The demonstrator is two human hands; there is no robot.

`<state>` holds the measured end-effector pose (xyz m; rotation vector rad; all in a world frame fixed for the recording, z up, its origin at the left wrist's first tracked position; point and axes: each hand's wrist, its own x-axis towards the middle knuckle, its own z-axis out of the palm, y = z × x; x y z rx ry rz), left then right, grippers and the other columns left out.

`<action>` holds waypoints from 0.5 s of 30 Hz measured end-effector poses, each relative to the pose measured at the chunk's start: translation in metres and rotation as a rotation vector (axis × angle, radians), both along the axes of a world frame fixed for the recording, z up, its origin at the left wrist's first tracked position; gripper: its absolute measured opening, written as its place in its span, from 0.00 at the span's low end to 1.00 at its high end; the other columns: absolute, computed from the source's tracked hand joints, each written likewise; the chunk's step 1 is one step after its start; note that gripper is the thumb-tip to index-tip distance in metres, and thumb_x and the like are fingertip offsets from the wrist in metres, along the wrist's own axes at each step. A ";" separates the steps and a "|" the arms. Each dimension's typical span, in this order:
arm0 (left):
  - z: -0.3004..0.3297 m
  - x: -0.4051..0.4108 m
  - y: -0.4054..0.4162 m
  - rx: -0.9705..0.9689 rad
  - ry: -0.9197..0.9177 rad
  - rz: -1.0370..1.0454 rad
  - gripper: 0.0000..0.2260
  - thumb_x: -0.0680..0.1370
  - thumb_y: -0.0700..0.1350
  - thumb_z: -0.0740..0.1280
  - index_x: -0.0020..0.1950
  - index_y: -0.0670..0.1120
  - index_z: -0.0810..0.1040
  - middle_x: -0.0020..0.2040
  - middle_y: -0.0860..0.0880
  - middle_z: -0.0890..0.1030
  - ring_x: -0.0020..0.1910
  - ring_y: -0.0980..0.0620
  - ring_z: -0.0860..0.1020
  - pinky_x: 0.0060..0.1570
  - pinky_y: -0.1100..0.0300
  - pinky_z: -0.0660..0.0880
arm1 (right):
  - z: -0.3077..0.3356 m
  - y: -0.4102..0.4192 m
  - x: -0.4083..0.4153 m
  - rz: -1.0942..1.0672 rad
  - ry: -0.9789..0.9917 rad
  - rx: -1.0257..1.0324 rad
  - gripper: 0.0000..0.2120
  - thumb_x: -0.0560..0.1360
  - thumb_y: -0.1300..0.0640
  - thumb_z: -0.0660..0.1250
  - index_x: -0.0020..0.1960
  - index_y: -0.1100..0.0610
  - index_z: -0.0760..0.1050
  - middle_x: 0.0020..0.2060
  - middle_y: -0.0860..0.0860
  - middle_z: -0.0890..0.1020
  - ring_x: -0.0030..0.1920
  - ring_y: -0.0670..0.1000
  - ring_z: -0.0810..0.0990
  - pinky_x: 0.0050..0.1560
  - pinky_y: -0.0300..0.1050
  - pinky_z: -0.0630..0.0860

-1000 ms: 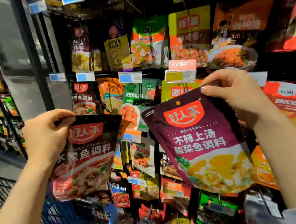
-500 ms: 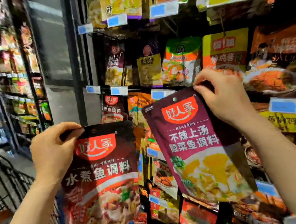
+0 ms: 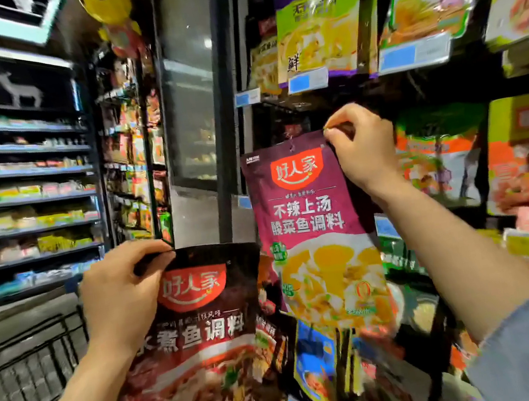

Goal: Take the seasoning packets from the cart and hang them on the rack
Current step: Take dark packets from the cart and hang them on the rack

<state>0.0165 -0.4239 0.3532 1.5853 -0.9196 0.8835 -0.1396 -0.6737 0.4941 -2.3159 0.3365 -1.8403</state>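
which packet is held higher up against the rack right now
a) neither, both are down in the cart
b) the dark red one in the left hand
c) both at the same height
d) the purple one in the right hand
d: the right hand pinches the top corner of the purple packet, raised well above the dark red packet that the left hand holds lower down.

The purple packet (image 3: 312, 227) hangs upright before the rack (image 3: 411, 87), pinched at its top right corner by the right hand (image 3: 363, 146). It bears a red logo, white Chinese lettering and a picture of yellow soup. The dark packet (image 3: 196, 346) sits lower and to the left, tilted slightly, gripped at its top left corner by the left hand (image 3: 120, 296). It is black and dark red, with the same red logo and a picture of a fish dish. The cart (image 3: 23, 370) stands at lower left.
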 end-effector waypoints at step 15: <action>0.039 0.094 -0.111 -0.107 0.158 0.127 0.07 0.71 0.38 0.73 0.41 0.51 0.81 0.38 0.59 0.82 0.42 0.57 0.79 0.46 0.59 0.75 | 0.048 -0.147 0.223 0.254 -0.105 0.329 0.04 0.74 0.59 0.66 0.47 0.56 0.79 0.42 0.47 0.78 0.44 0.44 0.74 0.46 0.36 0.69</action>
